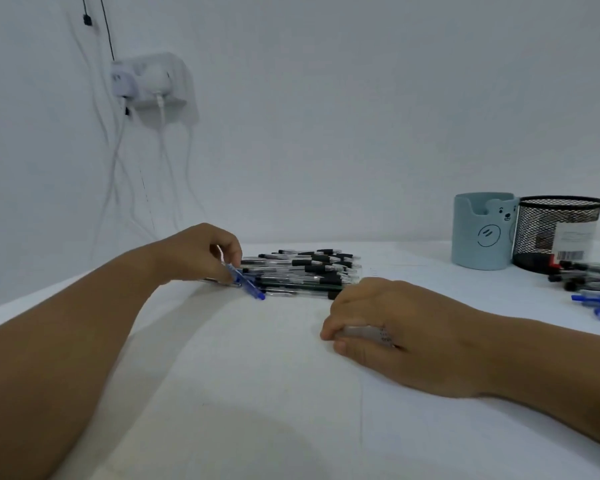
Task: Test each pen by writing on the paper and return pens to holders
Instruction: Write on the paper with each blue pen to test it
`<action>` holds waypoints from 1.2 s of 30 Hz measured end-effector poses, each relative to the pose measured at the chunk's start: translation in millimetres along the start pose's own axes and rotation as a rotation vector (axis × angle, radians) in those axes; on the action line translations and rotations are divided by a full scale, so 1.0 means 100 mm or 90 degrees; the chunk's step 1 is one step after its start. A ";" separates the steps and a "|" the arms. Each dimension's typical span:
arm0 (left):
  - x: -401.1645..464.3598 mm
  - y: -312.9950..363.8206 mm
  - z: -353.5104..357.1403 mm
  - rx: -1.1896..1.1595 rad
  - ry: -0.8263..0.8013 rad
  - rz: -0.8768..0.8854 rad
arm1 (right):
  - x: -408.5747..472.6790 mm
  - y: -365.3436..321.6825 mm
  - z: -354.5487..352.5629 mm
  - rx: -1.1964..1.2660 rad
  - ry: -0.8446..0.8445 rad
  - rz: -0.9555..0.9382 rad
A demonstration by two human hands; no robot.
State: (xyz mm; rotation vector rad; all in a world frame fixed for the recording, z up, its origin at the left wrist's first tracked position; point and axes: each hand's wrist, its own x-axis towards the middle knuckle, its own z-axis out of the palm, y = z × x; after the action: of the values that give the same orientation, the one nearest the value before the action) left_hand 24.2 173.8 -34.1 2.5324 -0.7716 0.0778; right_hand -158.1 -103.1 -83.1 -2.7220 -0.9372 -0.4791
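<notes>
Left grip (201, 252) pinching blue pen (248, 284) off the pile (305, 271) beside it for testing; right grip (388, 336) seemingly clamped on a clear pen (364, 331).

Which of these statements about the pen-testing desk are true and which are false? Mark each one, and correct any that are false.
1. The left hand pinches a blue pen at the edge of the pile of pens. True.
2. The right hand lies flat and open with nothing in its grip. False: its fingers are curled round a clear pen.
3. The blue bear holder stands to the left of the black mesh holder. True.
4. Both holders are packed full of pens. False: no pens stick up out of either holder.
5. Loose pens lie on the table in front of the mesh holder. True.
</notes>
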 end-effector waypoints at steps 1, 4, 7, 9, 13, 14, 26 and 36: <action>0.00 0.02 0.00 0.000 -0.001 0.023 | 0.00 0.00 0.00 -0.001 0.000 0.000; 0.00 0.10 0.02 -0.016 -0.048 0.066 | 0.00 -0.01 -0.01 0.007 -0.007 0.008; 0.03 0.14 0.09 0.012 -0.102 0.082 | 0.00 -0.02 -0.02 0.012 -0.007 0.006; 0.05 0.13 0.11 0.035 -0.107 0.088 | 0.00 -0.02 -0.01 0.012 -0.006 0.008; 0.05 0.11 0.09 0.040 -0.089 0.105 | -0.01 -0.02 -0.01 0.011 -0.007 0.007; 0.03 0.13 0.08 0.019 -0.059 0.118 | -0.01 -0.01 -0.01 0.010 -0.007 0.005; 0.08 0.69 0.13 -0.986 0.248 0.061 | -0.03 0.04 -0.04 0.067 0.059 0.045; -0.06 1.12 0.45 -1.113 0.024 0.063 | -0.15 0.19 -0.15 0.136 0.296 0.176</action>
State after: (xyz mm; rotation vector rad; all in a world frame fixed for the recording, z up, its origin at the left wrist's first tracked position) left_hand -45.2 75.1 -26.0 0.8235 -0.5001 -0.3603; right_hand -161.2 -130.7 -76.4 -2.3421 -0.4530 -0.8500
